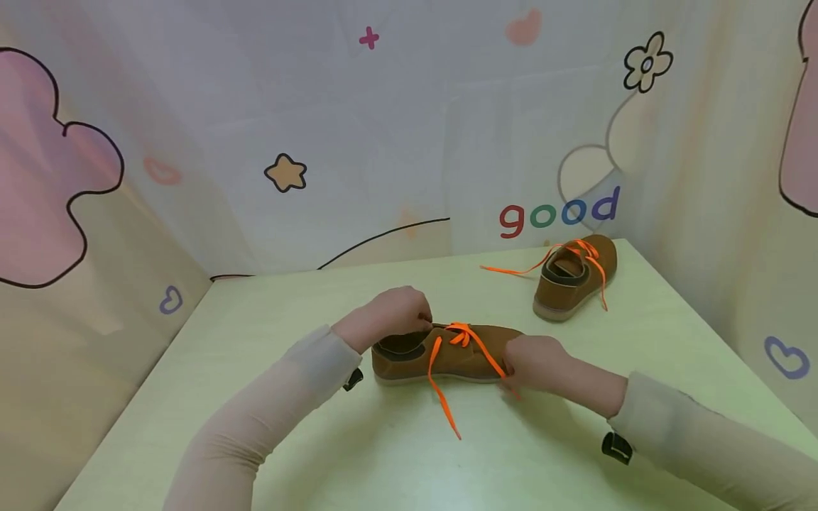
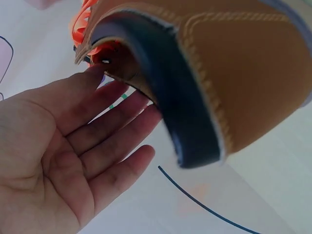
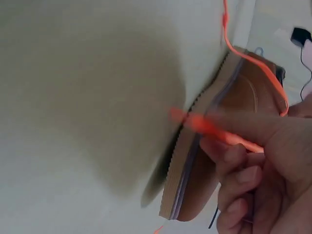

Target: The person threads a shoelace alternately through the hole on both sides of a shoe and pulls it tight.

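Observation:
A brown shoe (image 1: 479, 355) with orange laces stands on the table, its toe to the right in the head view. My left hand (image 1: 396, 311) pinches the far edge of its opening; in the left wrist view the thumb of that left hand (image 2: 68, 141) is at the rim, with the dark collar (image 2: 170, 97) beside the fingers. By the toe, my right hand (image 1: 540, 362) pinches one end of the orange shoelace (image 3: 207, 126), whose tip is blurred in the right wrist view. The other lace end (image 1: 444, 404) hangs down the near side onto the table.
A second brown shoe (image 1: 565, 298) with loose orange laces stands at the back right of the pale green table (image 1: 307, 440). A printed cloth (image 1: 358, 128) hangs behind the table and along both sides.

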Action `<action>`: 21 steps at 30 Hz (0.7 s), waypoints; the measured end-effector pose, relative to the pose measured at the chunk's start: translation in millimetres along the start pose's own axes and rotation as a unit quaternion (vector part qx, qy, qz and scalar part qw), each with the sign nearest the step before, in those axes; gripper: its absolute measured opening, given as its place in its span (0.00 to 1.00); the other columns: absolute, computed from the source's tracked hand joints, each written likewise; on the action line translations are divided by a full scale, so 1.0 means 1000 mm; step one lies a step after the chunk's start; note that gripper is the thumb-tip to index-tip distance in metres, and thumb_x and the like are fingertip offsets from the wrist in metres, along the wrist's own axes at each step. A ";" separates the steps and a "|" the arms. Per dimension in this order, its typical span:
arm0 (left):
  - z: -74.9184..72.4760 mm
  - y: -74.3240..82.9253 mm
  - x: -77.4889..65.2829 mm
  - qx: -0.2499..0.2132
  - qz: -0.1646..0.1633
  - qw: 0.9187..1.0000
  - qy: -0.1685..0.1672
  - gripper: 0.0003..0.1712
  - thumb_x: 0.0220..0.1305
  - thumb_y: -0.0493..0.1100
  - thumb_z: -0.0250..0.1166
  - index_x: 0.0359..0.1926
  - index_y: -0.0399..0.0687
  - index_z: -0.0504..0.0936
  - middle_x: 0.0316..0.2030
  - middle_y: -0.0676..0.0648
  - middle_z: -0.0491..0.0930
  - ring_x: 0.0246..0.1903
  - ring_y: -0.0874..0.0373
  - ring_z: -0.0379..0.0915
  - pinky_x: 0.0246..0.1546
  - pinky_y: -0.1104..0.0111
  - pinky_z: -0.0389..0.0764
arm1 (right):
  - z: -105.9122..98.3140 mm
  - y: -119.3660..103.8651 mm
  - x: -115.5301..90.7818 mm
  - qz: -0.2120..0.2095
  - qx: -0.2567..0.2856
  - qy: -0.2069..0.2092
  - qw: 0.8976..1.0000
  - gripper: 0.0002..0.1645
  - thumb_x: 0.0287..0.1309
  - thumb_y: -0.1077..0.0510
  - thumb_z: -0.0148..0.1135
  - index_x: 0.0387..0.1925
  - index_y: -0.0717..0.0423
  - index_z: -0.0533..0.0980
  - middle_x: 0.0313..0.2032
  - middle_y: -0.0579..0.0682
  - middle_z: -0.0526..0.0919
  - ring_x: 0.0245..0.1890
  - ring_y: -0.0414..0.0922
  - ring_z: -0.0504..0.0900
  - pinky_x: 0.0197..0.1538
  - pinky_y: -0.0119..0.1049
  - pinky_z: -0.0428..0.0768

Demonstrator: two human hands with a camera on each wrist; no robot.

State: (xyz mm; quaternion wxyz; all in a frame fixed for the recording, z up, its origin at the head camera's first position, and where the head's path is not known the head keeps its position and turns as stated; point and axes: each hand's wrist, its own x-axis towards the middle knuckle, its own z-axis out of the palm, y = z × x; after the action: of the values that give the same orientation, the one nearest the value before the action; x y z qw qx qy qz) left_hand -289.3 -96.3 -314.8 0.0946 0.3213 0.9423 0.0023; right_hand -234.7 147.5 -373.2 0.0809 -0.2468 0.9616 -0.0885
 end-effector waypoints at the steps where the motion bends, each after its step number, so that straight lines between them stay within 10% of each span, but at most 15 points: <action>1: -0.001 0.001 0.001 0.001 -0.001 1.000 -0.008 0.11 0.71 0.43 0.66 0.46 0.45 0.91 0.46 0.46 0.90 0.45 0.53 0.86 0.51 0.61 0.84 | 0.004 -0.002 -0.004 0.005 -0.016 0.015 1.000 0.29 0.53 0.54 0.74 0.05 0.45 0.68 0.10 0.36 0.63 0.17 0.35 0.61 0.20 0.30 0.56; 11: -0.008 0.003 0.012 -0.002 -0.021 0.999 -0.040 0.12 0.70 0.43 0.67 0.50 0.47 0.90 0.53 0.47 0.88 0.54 0.50 0.82 0.57 0.58 0.82 | 0.019 -0.008 -0.011 0.042 -0.079 0.091 0.992 0.22 0.52 0.57 0.71 0.14 0.50 0.66 0.15 0.44 0.71 0.17 0.43 0.69 0.19 0.38 0.66; 21: -0.006 0.000 0.016 -0.022 -0.008 0.999 -0.033 0.11 0.72 0.42 0.64 0.48 0.49 0.91 0.53 0.47 0.88 0.52 0.51 0.82 0.56 0.58 0.82 | 0.014 -0.003 -0.012 -0.017 -0.077 0.145 0.986 0.15 0.50 0.68 0.65 0.23 0.51 0.67 0.15 0.46 0.71 0.16 0.43 0.67 0.18 0.36 0.62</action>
State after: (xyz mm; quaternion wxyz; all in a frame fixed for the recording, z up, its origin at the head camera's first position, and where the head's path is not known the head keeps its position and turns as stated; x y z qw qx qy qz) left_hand -302.7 -85.8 -312.1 0.1326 0.3116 0.9408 0.0117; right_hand -220.3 149.1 -384.4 -0.0803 -0.2527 0.9629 -0.0505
